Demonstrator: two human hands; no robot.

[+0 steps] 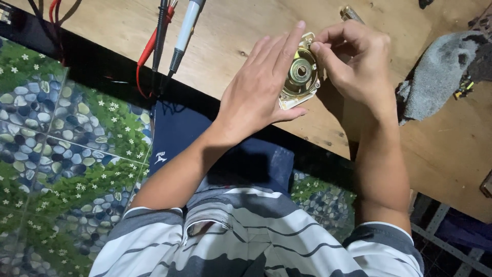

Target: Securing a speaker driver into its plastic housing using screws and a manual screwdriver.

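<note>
Wooden tabletop (241,31), bare, scuffed, lit from above, lying under the hands. Floor (56,154) below-left of the hands: sheet printed with pebbles, green leaves, small white flowers. Table edge in dark shadow.

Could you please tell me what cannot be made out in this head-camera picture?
- Round brass-coloured metal motor part: far side hidden by left hand and right hand.
- Red and black probe leads: cut off by top edge.
- Grey cloth: partly covered by dark objects.
</note>
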